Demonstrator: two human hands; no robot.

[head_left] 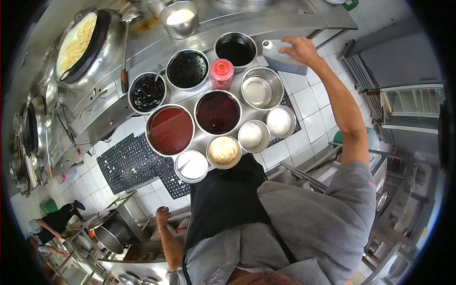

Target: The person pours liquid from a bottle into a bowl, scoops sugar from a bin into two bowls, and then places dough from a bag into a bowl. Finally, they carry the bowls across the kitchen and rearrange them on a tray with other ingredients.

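sauce bowls [218,112], red squeeze bottle [222,74], noodle wok [83,45]

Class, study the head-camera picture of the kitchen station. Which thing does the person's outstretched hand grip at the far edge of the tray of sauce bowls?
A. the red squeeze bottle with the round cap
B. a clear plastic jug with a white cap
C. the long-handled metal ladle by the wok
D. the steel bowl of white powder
B: the right hand closes around the clear plastic jug with a white cap, while the red squeeze bottle stands untouched among the steel bowls.

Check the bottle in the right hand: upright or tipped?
Tipped: the bottle lies sideways under the right hand, cap toward the dark sauce bowl.
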